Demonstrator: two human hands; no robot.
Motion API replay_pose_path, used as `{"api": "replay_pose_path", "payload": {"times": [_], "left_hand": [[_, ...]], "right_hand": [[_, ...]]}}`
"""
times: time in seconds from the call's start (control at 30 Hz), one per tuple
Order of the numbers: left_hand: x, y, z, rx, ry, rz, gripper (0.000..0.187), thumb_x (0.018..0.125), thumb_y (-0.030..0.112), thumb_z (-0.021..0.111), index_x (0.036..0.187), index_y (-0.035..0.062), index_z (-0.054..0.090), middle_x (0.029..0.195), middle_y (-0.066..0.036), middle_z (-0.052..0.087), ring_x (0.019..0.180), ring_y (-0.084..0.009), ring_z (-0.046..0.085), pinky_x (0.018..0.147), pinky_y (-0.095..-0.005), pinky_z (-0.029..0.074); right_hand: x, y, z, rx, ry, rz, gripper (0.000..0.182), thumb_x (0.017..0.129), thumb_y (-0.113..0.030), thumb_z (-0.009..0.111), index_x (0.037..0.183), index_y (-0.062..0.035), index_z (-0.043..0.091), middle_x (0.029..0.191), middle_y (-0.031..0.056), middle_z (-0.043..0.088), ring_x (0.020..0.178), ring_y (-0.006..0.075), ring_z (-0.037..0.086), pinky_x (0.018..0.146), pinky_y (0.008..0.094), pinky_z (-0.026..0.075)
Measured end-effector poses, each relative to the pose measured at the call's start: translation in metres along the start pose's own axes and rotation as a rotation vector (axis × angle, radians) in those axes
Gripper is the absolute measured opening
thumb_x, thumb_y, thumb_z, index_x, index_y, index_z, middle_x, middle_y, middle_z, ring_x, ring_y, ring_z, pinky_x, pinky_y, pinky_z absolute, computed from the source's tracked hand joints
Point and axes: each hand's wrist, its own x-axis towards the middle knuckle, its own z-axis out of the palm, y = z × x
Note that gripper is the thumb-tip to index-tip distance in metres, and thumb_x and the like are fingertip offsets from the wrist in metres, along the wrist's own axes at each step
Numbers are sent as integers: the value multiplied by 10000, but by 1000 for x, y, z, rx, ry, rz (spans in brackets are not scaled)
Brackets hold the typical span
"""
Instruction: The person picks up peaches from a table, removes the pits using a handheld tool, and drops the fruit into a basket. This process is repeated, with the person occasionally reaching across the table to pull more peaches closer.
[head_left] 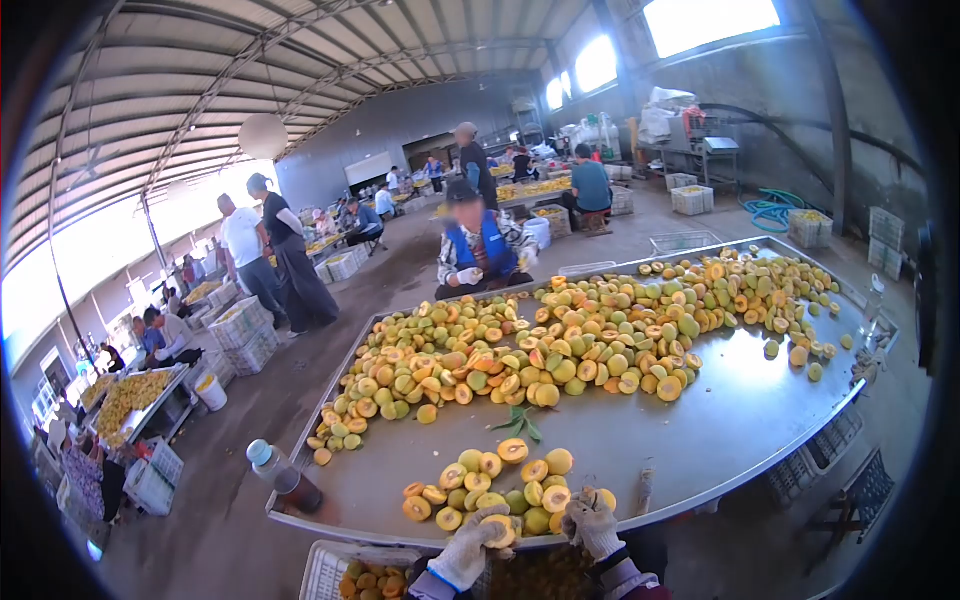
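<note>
My left hand (476,548), in a pale knit glove, is closed around a halved apricot (498,531) at the table's near edge. To its right, my gloved right hand (592,524) has its fingers curled; what they grip, if anything, is hidden. Another apricot piece (606,498) shows right beside those fingers. In front of both hands lies a small group of apricots (486,482), several cut open. The metal table (400,480) carries a long heap of apricots (560,340) across its far side. A green leaf sprig (518,423) lies between heap and group.
A bottle of dark liquid (285,478) stands at the table's left corner. Below the near edge is a white crate (325,572) with apricots inside. Across the table sits a person in a blue vest (482,245). A clear bottle (873,300) stands at the right edge.
</note>
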Motion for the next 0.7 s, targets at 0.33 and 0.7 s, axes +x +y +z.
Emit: {"api": "replay_pose_path", "payload": {"times": [0.33, 0.7], "left_hand": [[-58, -7, 14, -143, 93, 95, 491, 983, 449, 479, 1278, 59, 514, 1094, -115, 636, 954, -224, 641, 752, -322, 525], [-115, 29, 45, -392, 29, 249, 539, 1005, 457, 413, 1322, 24, 465, 1234, -163, 582, 1080, -252, 597, 955, -386, 484]], "right_hand": [[-122, -18, 64, -256, -262, -75, 295, 873, -180, 698, 1122, -63, 593, 916, 7, 647, 839, 78, 581, 766, 241, 482], [-189, -80, 113, -861, -166, -333, 363, 823, -351, 718, 1060, -115, 576, 733, 110, 665, 699, 277, 682, 627, 360, 524]]}}
